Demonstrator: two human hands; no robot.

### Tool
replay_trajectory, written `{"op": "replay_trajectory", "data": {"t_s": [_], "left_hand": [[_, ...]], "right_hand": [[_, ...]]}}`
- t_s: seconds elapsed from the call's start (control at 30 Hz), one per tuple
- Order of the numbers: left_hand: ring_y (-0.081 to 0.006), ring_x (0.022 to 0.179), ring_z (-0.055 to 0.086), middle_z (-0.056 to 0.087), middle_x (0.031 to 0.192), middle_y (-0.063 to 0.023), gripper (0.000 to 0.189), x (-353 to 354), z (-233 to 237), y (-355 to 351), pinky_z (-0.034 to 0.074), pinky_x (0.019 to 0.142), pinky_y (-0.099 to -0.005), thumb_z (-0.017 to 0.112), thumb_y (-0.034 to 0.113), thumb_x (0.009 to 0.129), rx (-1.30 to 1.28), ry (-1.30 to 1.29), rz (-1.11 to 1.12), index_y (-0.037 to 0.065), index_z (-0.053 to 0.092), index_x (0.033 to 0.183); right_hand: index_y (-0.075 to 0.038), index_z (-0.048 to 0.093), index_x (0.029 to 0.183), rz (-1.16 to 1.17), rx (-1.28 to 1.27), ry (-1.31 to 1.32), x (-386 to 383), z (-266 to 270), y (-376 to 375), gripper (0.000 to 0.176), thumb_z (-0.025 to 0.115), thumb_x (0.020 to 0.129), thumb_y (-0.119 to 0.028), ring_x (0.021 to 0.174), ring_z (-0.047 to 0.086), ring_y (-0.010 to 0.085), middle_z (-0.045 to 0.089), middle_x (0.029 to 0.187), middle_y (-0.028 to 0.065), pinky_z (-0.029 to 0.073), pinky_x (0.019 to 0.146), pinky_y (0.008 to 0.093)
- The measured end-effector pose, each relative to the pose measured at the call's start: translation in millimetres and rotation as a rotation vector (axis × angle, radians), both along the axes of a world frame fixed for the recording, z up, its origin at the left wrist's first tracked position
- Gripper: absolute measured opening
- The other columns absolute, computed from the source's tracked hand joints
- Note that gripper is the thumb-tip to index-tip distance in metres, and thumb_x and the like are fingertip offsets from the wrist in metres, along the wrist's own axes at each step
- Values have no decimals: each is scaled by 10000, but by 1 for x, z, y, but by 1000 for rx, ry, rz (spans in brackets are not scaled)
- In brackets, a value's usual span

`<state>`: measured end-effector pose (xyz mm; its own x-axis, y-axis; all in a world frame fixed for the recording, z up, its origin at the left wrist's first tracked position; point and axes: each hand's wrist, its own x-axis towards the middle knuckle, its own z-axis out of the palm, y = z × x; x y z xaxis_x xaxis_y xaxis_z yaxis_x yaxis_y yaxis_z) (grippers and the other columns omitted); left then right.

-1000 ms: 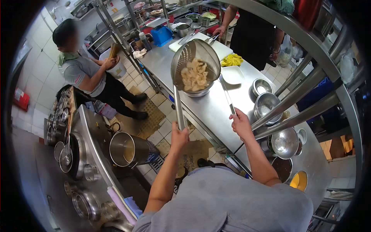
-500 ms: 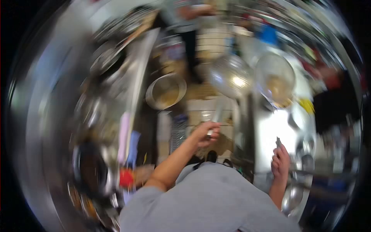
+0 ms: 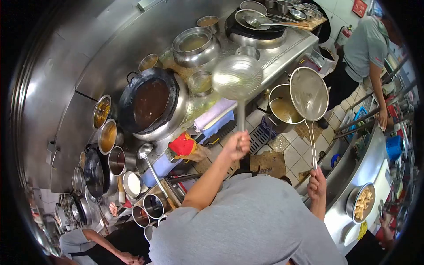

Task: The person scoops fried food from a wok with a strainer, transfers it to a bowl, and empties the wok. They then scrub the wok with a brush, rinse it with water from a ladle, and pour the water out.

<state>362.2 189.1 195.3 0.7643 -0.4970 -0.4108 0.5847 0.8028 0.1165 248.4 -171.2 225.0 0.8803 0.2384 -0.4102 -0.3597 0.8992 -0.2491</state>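
My left hand (image 3: pixel 237 145) is closed round the handle of a large perforated skimmer (image 3: pixel 237 77), raised near the stove edge. Closed on the long wire handle of a round mesh strainer (image 3: pixel 309 92) is my right hand (image 3: pixel 316 183). The strainer's bowl overlaps the rim of a deep pot (image 3: pixel 282 108) with liquid in it; whether they touch I cannot tell. Left of the skimmer, a black wok (image 3: pixel 151 100) holds dark brown liquid. Between wok and skimmer is a small metal pot (image 3: pixel 200 84).
A ladle (image 3: pixel 152 165) lies beside the wok. Towels (image 3: pixel 215 115) hang at the stove edge. Co-workers stand at upper right (image 3: pixel 362 48), lower left (image 3: pixel 77 240) and lower right. A bowl of pale food (image 3: pixel 363 202) sits on the right counter. Cardboard (image 3: pixel 268 164) lies on the tiled floor.
The view has swung left toward the stove. The skimmer now shows over the stove edge and the strainer beside the pot. The bowl of pale food appears lower right. Both hands keep their grip.
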Motion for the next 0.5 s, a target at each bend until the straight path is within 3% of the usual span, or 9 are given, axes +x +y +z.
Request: {"op": "replay_trajectory", "data": {"t_s": [0.07,0.13,0.2,0.27,0.33,0.43,0.47,0.5], "left_hand": [[-46,457,390,406,580,49,127,40,-3,24,331,401,-199,486,119,843,13,-32,101,119,408,743],[-48,464,395,408,580,42,139,80,-23,51,330,403,-200,493,96,819,-66,36,204,107,408,709],[-53,468,404,425,583,35,141,103,-28,68,330,405,-199,507,81,791,-14,51,303,103,422,681],[-53,458,405,418,560,36,155,119,-37,84,335,407,-199,520,74,771,16,100,350,109,425,654],[-50,447,403,407,539,40,185,127,-56,96,334,402,-199,526,79,760,3,1,364,122,419,615],[-36,442,407,403,542,59,142,135,-80,100,353,419,-189,525,88,765,-12,-60,353,110,448,648],[-43,447,400,409,568,41,136,137,-73,99,336,394,-189,494,126,810,-28,58,403,90,478,681],[-57,459,418,450,615,25,157,136,-77,97,358,399,-191,506,186,838,-158,99,408,65,511,739]], "right_hand": [[-47,401,1139,9,-58,-5,23,-6,-1,219,370,944,-141,427,328,18,481,766,63,284,308,131],[-66,405,1146,-1,-263,48,37,-9,-3,226,391,939,-154,427,329,16,481,764,52,280,308,132],[-87,421,1102,13,-297,43,38,-27,-8,192,428,926,-163,430,331,12,476,758,29,272,308,129],[-108,432,1035,-69,-486,145,33,-37,-9,137,457,913,-165,431,335,12,473,754,9,271,314,128],[-124,440,989,-142,-584,209,21,-61,-11,144,499,858,-129,506,433,60,484,767,-1,347,375,170],[-172,501,859,-59,-818,386,13,-82,-13,27,501,841,-192,611,496,114,490,751,-23,443,511,282],[-149,460,757,-55,-850,362,17,-99,-13,97,470,854,-155,519,454,106,465,673,-6,373,423,247],[-155,424,706,-59,-891,457,28,-104,-6,159,471,857,-167,518,429,103,432,642,-16,352,421,251]]}}
